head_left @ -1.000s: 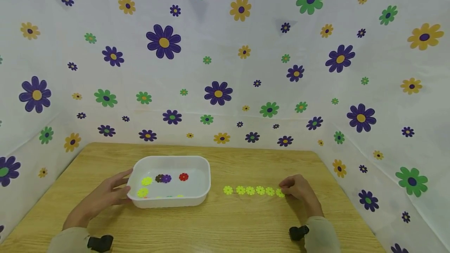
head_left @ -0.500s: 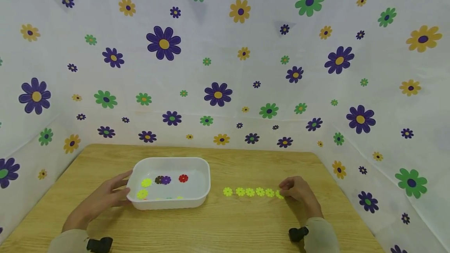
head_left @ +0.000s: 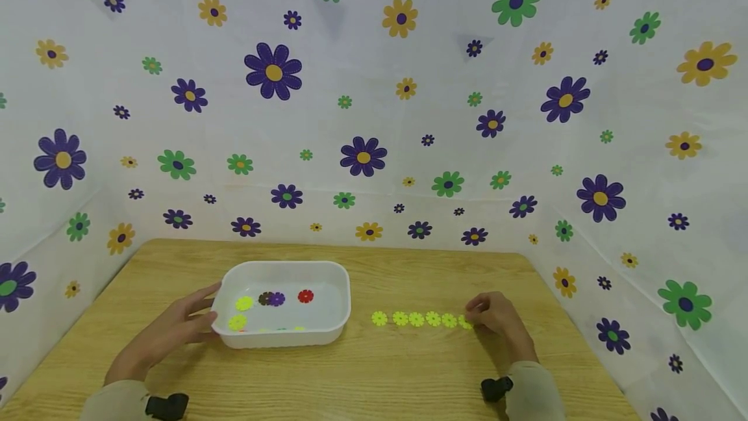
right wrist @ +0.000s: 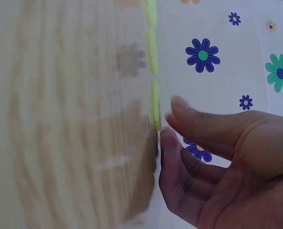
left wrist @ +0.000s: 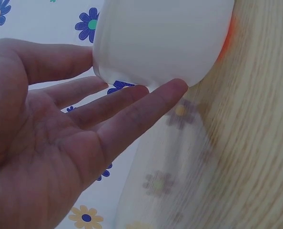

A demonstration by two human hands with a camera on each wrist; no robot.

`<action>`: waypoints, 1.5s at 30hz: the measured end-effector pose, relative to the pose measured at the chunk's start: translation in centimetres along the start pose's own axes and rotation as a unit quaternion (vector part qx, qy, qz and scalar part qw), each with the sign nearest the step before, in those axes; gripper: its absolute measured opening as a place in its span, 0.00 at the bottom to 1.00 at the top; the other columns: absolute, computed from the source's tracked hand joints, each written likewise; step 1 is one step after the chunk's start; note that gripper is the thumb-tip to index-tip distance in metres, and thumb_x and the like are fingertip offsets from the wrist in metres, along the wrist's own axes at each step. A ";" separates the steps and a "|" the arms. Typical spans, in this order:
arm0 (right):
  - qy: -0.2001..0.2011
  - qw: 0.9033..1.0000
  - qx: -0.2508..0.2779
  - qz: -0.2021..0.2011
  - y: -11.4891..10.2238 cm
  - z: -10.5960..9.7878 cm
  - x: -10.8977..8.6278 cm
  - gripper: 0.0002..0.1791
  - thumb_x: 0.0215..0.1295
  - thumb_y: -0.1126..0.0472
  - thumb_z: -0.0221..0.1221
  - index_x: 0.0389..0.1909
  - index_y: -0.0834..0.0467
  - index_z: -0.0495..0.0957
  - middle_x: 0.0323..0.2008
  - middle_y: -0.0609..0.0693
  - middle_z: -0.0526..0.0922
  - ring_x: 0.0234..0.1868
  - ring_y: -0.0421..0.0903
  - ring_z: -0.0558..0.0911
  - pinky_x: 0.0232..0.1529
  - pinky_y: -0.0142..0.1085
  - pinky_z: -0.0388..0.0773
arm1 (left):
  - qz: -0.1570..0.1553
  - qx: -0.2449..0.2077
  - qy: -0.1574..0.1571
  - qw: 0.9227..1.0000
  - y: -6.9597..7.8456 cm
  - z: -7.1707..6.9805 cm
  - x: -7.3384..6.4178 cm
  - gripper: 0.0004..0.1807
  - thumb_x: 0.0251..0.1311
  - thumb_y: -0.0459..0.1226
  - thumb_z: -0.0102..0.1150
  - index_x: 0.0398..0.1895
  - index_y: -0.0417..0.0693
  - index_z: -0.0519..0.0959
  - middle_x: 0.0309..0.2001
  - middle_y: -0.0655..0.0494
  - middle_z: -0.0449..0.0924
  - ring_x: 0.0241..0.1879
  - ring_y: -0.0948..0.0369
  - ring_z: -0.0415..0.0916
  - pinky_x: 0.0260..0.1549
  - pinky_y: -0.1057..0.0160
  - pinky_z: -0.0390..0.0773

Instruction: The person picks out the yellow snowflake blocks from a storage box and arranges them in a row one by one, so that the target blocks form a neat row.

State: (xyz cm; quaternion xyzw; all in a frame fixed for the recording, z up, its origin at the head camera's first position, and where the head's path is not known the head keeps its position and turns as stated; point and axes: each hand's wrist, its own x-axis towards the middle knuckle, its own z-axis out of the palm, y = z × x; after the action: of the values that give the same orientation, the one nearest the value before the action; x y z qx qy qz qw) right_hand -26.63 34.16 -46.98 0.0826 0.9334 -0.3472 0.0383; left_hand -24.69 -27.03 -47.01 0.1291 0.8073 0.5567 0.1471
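In the head view my left hand (head_left: 169, 330) is at the left end of a white plastic tray (head_left: 286, 339). Its fingers are fairly straight and touch the tray's end wall (left wrist: 160, 43). My right hand (head_left: 497, 314) is at the right end of a row of yellow flower-shaped discs (head_left: 432, 319) lying flat on the table. With thumb and forefinger it pinches the edge of the last yellow disc (head_left: 465, 321), partly covering it. Seen from the right wrist, the discs (right wrist: 154, 98) are edge-on, and the curled fingers (right wrist: 172, 176) meet the end one.
Inside the tray lie yellow discs (head_left: 237, 322), a brown disc (head_left: 265, 298), a purple disc (head_left: 277, 299) and a red disc (head_left: 306, 295). Its front wall hides others partly. A flower-printed white sheet (head_left: 374, 122) encloses the wooden table (head_left: 362, 382) at back and sides.
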 end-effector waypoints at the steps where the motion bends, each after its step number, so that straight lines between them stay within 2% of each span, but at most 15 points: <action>1: 0.001 1.000 -0.008 -0.005 -0.3 -0.1 -0.1 0.08 0.65 0.66 0.67 0.43 0.65 0.85 0.38 0.58 0.85 0.34 0.46 0.82 0.36 0.37 0.84 | -0.003 0.002 -0.001 1.000 0.0 0.0 0.0 0.42 0.77 0.39 0.52 0.82 0.33 0.42 0.78 0.20 0.46 0.66 0.31 0.72 0.52 0.50 0.89; 4: 0.003 0.999 -0.013 -0.044 -1.9 -0.1 -0.6 0.09 0.67 0.65 0.65 0.44 0.66 0.85 0.38 0.60 0.86 0.34 0.47 0.82 0.35 0.39 0.85 | -0.018 0.002 0.005 1.000 0.2 0.0 0.1 0.43 0.76 0.40 0.54 0.83 0.35 0.43 0.78 0.20 0.47 0.65 0.34 0.75 0.53 0.50 0.88; 8: -0.018 0.995 0.027 -0.096 -4.9 0.5 -1.4 0.11 0.69 0.66 0.63 0.46 0.68 0.84 0.37 0.61 0.86 0.33 0.49 0.84 0.35 0.42 0.87 | -0.023 -0.001 0.005 1.000 0.0 0.1 -0.2 0.44 0.75 0.40 0.54 0.83 0.35 0.43 0.78 0.20 0.47 0.64 0.35 0.77 0.52 0.50 0.89; 14: -0.059 0.989 0.068 -0.121 -9.7 2.6 -2.2 0.11 0.70 0.64 0.63 0.48 0.66 0.84 0.38 0.57 0.86 0.36 0.54 0.87 0.38 0.42 0.90 | -0.021 -0.005 -0.002 1.000 -0.3 0.4 -0.3 0.43 0.76 0.39 0.53 0.82 0.34 0.42 0.77 0.19 0.47 0.63 0.37 0.78 0.52 0.50 0.88; 19: -0.099 0.977 0.070 -0.176 -14.5 5.1 -2.1 0.10 0.69 0.64 0.64 0.47 0.67 0.84 0.36 0.57 0.86 0.33 0.55 0.87 0.39 0.46 0.91 | -0.019 0.002 0.005 1.000 -0.1 0.2 -0.2 0.42 0.76 0.39 0.52 0.82 0.34 0.42 0.77 0.19 0.47 0.61 0.37 0.79 0.52 0.50 0.88; 26: -0.130 0.965 0.054 -0.220 -19.7 8.9 -2.8 0.06 0.67 0.66 0.66 0.41 0.64 0.86 0.32 0.55 0.86 0.26 0.43 0.83 0.34 0.43 0.91 | -0.016 0.009 0.006 1.000 0.1 0.2 -0.2 0.42 0.76 0.39 0.52 0.82 0.33 0.42 0.76 0.18 0.48 0.62 0.35 0.78 0.51 0.51 0.89; 34: -0.154 0.949 0.043 -0.270 -24.0 12.2 -3.9 0.03 0.66 0.67 0.66 0.38 0.62 0.86 0.30 0.54 0.87 0.21 0.38 0.80 0.23 0.27 0.80 | -0.012 0.004 0.002 1.000 0.3 0.3 0.1 0.43 0.75 0.40 0.54 0.82 0.34 0.43 0.77 0.19 0.46 0.64 0.33 0.75 0.52 0.51 0.89; 38: -0.166 0.947 0.031 -0.272 -25.9 13.8 -4.3 0.03 0.66 0.66 0.67 0.37 0.62 0.87 0.28 0.53 0.88 0.19 0.37 0.79 0.23 0.25 0.79 | -0.010 0.005 0.000 1.000 0.3 0.2 0.1 0.43 0.76 0.40 0.53 0.82 0.34 0.43 0.77 0.19 0.46 0.64 0.33 0.76 0.52 0.51 0.89; 45: -0.172 0.952 -0.025 -0.252 -28.5 17.2 -4.5 0.01 0.64 0.63 0.70 0.34 0.57 0.88 0.28 0.47 0.88 0.20 0.35 0.79 0.23 0.24 0.76 | -0.014 0.006 0.004 1.000 0.5 0.0 0.0 0.43 0.76 0.40 0.54 0.82 0.34 0.43 0.77 0.19 0.46 0.64 0.33 0.76 0.51 0.51 0.89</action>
State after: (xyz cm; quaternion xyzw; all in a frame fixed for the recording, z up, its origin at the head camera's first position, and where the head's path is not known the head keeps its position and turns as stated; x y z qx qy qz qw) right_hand -27.07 1.08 -41.08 -0.2176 0.9114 -0.3308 0.1119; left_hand -24.66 -26.83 -46.61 0.1166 0.8130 0.5502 0.1511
